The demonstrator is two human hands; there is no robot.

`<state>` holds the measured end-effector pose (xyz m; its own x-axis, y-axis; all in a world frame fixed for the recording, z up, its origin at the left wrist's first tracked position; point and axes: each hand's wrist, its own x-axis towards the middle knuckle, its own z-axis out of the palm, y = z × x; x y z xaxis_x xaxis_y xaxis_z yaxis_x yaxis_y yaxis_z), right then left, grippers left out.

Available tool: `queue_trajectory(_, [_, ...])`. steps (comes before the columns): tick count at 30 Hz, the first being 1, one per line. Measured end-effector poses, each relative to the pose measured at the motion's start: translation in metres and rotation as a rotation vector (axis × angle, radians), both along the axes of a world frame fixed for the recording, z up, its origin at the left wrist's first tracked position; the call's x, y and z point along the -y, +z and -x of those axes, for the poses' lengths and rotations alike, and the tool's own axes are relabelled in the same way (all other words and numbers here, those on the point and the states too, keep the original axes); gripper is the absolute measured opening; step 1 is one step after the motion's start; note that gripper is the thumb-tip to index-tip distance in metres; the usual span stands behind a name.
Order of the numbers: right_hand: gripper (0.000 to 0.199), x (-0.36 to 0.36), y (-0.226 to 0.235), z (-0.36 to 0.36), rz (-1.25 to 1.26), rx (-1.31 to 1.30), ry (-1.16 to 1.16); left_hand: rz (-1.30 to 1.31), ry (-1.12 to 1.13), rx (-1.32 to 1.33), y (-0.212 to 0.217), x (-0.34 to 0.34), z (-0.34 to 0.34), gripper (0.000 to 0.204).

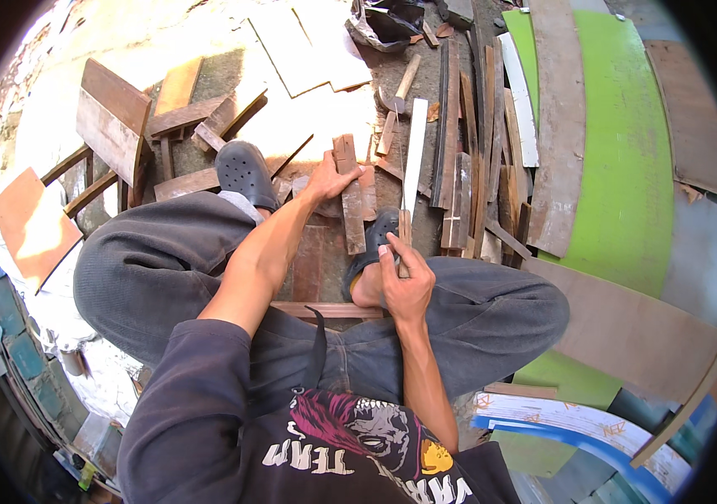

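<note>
My left hand (329,178) is closed round a narrow, worn brown wood block (347,206), which stands lengthwise between my feet. My right hand (407,281) grips the wooden handle of a machete (415,155). Its long, bright blade points away from me, to the right of the block and apart from it. Most of the handle is hidden by my fingers. A hammer (406,80) with a pale wooden handle lies on the ground beyond the blade's tip. Short wood scraps lie beneath and around the block.
My feet, in dark clogs (247,174), flank the work. Long wood strips (476,134) lie at the right, beside a green panel (627,168). Broken boards (112,122) are piled at the left. A black plastic bag (385,23) sits at the far side.
</note>
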<state>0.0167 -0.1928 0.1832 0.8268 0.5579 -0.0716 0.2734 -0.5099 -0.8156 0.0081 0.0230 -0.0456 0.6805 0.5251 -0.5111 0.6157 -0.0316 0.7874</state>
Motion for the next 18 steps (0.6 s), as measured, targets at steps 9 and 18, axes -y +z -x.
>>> queue_trajectory(9, [0.036,0.014,0.043,0.013,-0.079,-0.130,-0.112,-0.072,-0.044,-0.092,-0.008,-0.003,-0.009,0.115])
queue_trajectory(18, [0.050,0.006,0.079,0.024,-0.086,-0.227,-0.095,-0.317,-0.101,-0.053,0.015,-0.010,-0.003,0.104])
